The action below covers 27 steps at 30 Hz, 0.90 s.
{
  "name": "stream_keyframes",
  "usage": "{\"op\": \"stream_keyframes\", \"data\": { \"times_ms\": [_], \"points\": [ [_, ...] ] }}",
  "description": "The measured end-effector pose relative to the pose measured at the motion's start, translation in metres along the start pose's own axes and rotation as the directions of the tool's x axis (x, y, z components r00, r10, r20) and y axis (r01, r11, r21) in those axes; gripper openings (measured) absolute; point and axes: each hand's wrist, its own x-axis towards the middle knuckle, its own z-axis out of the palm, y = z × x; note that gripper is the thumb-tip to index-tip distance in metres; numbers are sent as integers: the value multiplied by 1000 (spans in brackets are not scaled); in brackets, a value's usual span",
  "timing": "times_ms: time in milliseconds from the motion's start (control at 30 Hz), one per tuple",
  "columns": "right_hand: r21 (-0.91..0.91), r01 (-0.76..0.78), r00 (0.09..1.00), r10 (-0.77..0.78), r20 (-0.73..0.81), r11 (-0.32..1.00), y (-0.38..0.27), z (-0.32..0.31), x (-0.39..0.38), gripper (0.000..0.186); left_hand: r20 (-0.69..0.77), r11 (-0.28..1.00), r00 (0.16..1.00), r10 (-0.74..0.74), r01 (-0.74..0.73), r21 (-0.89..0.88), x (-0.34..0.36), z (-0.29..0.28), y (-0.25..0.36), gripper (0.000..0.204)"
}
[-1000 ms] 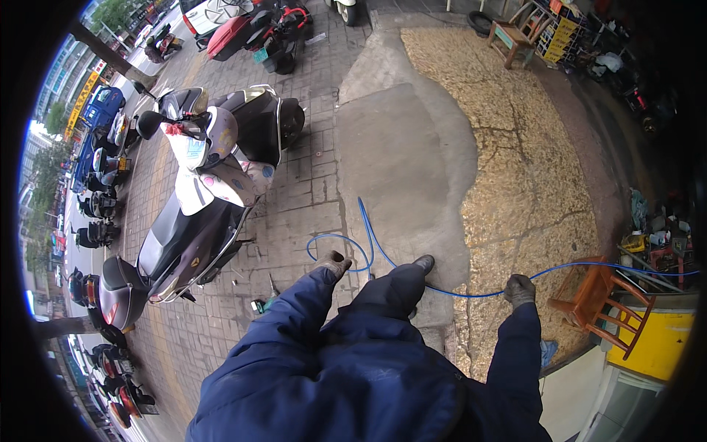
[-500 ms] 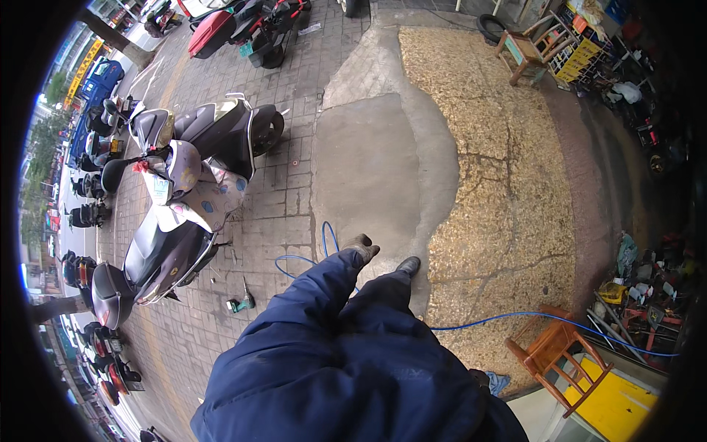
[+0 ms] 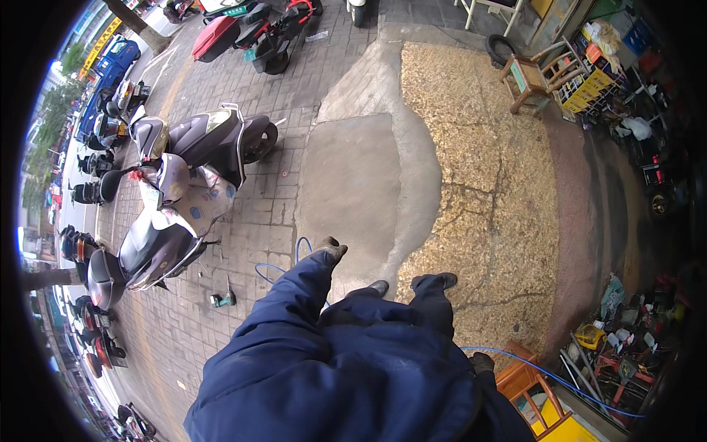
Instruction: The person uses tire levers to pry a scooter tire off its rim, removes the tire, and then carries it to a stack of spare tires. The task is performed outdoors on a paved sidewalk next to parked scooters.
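My left hand (image 3: pixel 331 247), in a dark brownish glove, hangs in front of my body over the grey concrete patch (image 3: pixel 350 180). Its fingers are loosely bent and apart, with nothing visible in them. Just left of it, loops of a thin blue hose (image 3: pixel 266 274) lie on the ground; part of the hose is hidden behind my sleeve. My right hand (image 3: pixel 482 362), also gloved, shows only in part beside my right hip, close to the hose and a wooden chair (image 3: pixel 519 379). Its fingers are hidden. A green and black cordless drill (image 3: pixel 222 299) lies on the paving to my left.
Parked scooters (image 3: pixel 158 247) stand on the left, with a red three-wheeler (image 3: pixel 269 37) beyond. Far right are a small wooden chair (image 3: pixel 526 82), a tyre (image 3: pixel 501 48) and a yellow rack (image 3: pixel 589 90). Piled parts and tools (image 3: pixel 626 346) line the right edge. Cracked pebbled flooring (image 3: pixel 486 184) lies ahead.
My view has shifted to the right, and the drill, scooters and hose sit further left. Both my shoes now show. My left hand stays low in front; more of my right glove shows.
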Motion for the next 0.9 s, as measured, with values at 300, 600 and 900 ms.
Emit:
{"op": "stream_keyframes", "data": {
  "times_ms": [300,600,900],
  "points": [
    [-120,-122,989,131,73,985,121,-187,36,17,-33,909,989,146,-148,-391,65,109,136,34],
    [871,-91,761,598,-251,482,201,-382,75,38,252,960,931,263,-227,-162,104,170,324,42],
    [672,-522,714,700,8,525,378,-239,37,46,356,989,923,146,-149,-19,148,282,647,18]
  ]
}}
